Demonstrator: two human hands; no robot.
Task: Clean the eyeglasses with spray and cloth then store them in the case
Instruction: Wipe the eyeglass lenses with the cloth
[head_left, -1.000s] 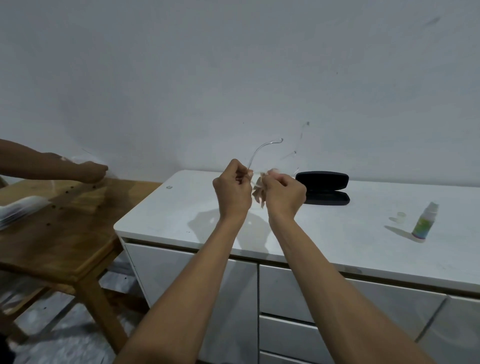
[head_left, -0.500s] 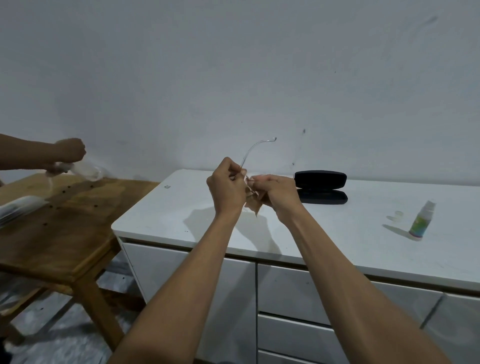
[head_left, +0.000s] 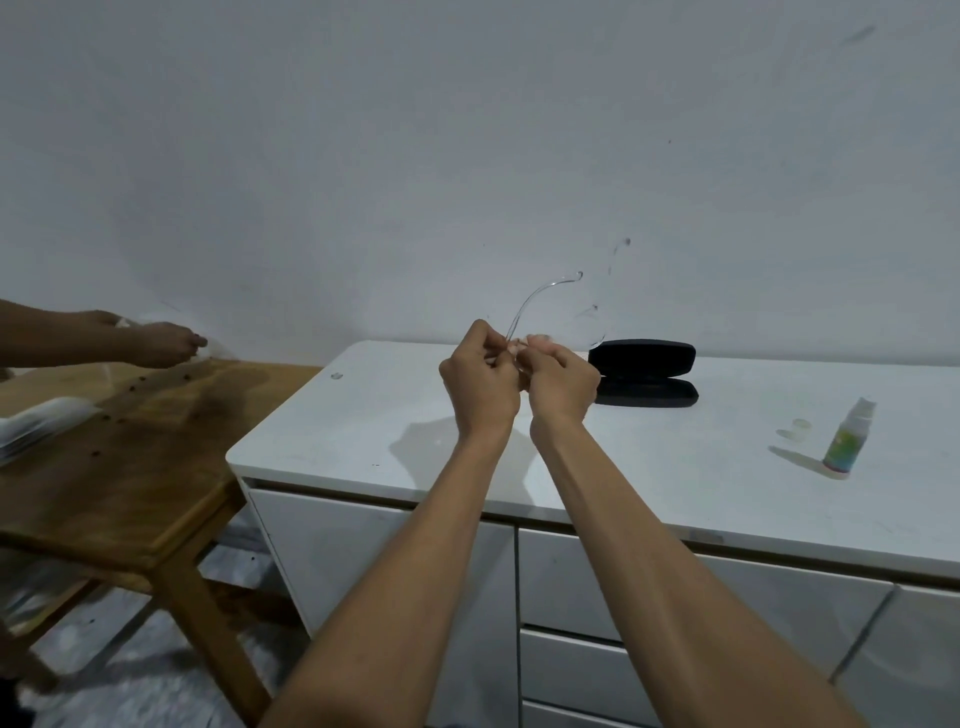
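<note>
My left hand (head_left: 480, 382) and my right hand (head_left: 561, 387) are raised together above the white cabinet top (head_left: 395, 431). Between them I hold clear-framed eyeglasses (head_left: 530, 301); one transparent temple arm curves up and to the right above my fingers. My left hand pinches the frame. My right hand is closed on a small pale cloth, almost wholly hidden in my fingers, pressed against the glasses. The black glasses case (head_left: 647, 371) lies open just right of my hands. The small green spray bottle (head_left: 847, 439) stands at the far right with its clear cap (head_left: 797, 428) beside it.
A wooden table (head_left: 119, 452) stands to the left of the cabinet, with another person's hands (head_left: 166, 340) working over it and a pale stack (head_left: 36, 428) at its left edge. White drawers (head_left: 571, 597) sit below the top. A wall rises close behind.
My hands have stayed together, kneading the cloth on the glasses, and the temple arm has tilted slightly. The other person's hands at the left have shifted over the wooden table.
</note>
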